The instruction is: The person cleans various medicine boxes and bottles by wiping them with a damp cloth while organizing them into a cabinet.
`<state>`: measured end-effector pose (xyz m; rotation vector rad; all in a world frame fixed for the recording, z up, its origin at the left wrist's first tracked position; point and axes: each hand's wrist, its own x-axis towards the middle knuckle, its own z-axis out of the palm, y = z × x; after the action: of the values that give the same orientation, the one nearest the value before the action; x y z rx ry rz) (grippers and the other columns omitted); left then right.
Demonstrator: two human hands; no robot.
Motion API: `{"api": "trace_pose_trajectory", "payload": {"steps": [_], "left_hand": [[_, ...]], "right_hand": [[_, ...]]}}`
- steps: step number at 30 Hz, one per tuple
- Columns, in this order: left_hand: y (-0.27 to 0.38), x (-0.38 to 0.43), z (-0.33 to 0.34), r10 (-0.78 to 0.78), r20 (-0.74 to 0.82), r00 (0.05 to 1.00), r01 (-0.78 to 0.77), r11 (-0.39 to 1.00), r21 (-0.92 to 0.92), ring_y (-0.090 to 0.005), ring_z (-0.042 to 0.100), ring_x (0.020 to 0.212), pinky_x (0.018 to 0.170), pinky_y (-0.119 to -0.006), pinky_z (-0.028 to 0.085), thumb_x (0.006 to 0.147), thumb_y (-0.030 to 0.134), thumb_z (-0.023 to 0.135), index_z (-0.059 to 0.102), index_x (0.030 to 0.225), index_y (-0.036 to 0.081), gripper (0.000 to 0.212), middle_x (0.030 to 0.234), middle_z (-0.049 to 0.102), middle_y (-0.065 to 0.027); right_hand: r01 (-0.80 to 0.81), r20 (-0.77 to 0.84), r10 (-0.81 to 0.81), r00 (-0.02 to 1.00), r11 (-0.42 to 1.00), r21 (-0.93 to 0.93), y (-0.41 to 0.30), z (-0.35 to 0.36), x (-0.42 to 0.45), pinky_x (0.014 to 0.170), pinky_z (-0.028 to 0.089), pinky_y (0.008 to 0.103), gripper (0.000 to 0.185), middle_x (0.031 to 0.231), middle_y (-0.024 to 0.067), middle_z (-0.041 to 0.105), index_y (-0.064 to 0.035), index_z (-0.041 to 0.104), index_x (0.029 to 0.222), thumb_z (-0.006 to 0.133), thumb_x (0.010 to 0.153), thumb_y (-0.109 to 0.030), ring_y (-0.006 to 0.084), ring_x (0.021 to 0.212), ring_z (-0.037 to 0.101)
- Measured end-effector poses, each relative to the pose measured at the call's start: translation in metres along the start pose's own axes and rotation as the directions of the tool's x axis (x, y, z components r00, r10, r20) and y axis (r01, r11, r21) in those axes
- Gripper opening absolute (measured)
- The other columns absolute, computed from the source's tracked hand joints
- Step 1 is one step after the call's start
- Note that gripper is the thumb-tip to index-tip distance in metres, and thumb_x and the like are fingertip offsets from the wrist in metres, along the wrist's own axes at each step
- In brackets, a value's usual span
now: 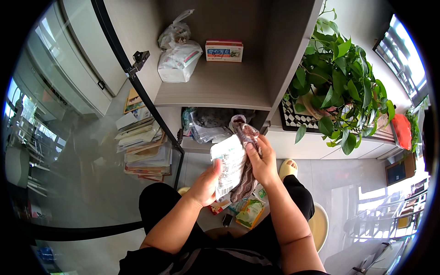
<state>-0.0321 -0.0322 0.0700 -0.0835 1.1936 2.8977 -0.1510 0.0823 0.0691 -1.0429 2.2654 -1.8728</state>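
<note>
My left hand grips a white printed packet by its left edge, thumb on its face. A brown patterned cloth, bunched at its upper end, lies along the packet's right side, and my right hand holds it between thumb and fingers. Both things are in front of the cabinet's lower compartment. Below them on the floor, between my legs, lie a green and yellow packet, a red box partly covered, and a small dark object. My right fingers' far side is hidden.
The cabinet shelf bears plastic-bagged goods and boxes. Bagged items fill the lower compartment. A glass door with a black frame stands open at left, beside stacked papers. A leafy plant and a round tub are at right.
</note>
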Motion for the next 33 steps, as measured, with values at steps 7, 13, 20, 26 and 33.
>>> {"api": "trace_pose_trajectory", "payload": {"steps": [7, 13, 20, 26, 33], "left_hand": [[0.014, -0.005, -0.007, 0.059, -0.011, 0.998, -0.06, 0.989, -0.133, -0.0217, 0.047, 0.116, 0.096, -0.037, 0.039, 0.086, 0.05, 0.047, 0.035, 0.131, 0.003, 0.066, 0.127, 0.046, -0.0117], [0.041, 0.003, -0.014, 0.138, -0.105, 0.985, -0.125, 0.984, 0.124, -0.0231, 0.045, 0.118, 0.098, -0.039, 0.037, 0.086, 0.055, 0.042, 0.031, 0.133, 0.002, 0.072, 0.13, 0.044, -0.0136], [0.103, 0.06, -0.029, 0.302, -0.304, 0.904, -0.014, 0.731, 0.682, -0.008, 0.058, 0.07, 0.054, -0.022, 0.046, 0.091, 0.041, 0.045, 0.05, 0.114, 0.0, 0.047, 0.091, 0.062, -0.0054], [0.131, 0.16, -0.047, 0.588, -0.227, 0.776, -0.12, 0.491, 0.863, -0.0081, 0.056, 0.061, 0.05, -0.025, 0.044, 0.084, 0.026, 0.061, 0.059, 0.096, 0.0, 0.028, 0.074, 0.063, -0.0039], [0.123, 0.169, -0.079, 0.829, 0.0, 0.559, -0.056, 0.038, 0.998, -0.0342, 0.062, 0.079, 0.068, -0.036, 0.048, 0.078, 0.015, 0.062, 0.061, 0.093, -0.002, 0.022, 0.084, 0.063, -0.0209]], "right_hand": [[-0.438, 0.118, 0.481, 0.869, 0.637, 0.634, 0.001, -0.005, 0.007, 0.075, 0.046, 0.0265, 0.035, 0.101, 0.009, 0.059, 0.0048, 0.05, 0.114, 0.05, 0.091, -0.022, 0.0144, 0.086, 0.057], [-0.428, 0.14, 0.495, 0.857, 0.535, 0.729, 0.0, -0.012, 0.013, 0.08, 0.047, 0.0305, 0.037, 0.106, 0.0115, 0.057, 0.0038, 0.047, 0.117, 0.049, 0.091, -0.022, 0.0189, 0.091, 0.058], [-0.409, 0.117, 0.502, 0.857, 0.523, 0.748, 0.011, -0.022, 0.016, 0.08, 0.047, 0.0305, 0.037, 0.106, 0.0111, 0.058, 0.0031, 0.047, 0.118, 0.048, 0.091, -0.022, 0.0192, 0.091, 0.057], [-0.455, 0.166, 0.521, 0.837, 0.495, 0.74, 0.015, -0.011, 0.019, 0.084, 0.04, 0.0246, 0.038, 0.105, 0.0049, 0.056, 0.0043, 0.047, 0.119, 0.051, 0.091, -0.02, 0.0114, 0.094, 0.05], [-0.425, 0.141, 0.486, 0.863, 0.545, 0.723, 0.011, -0.002, 0.036, 0.089, 0.035, 0.0238, 0.039, 0.109, 0.0046, 0.055, 0.0045, 0.048, 0.119, 0.051, 0.091, -0.023, 0.0105, 0.098, 0.047]]}}
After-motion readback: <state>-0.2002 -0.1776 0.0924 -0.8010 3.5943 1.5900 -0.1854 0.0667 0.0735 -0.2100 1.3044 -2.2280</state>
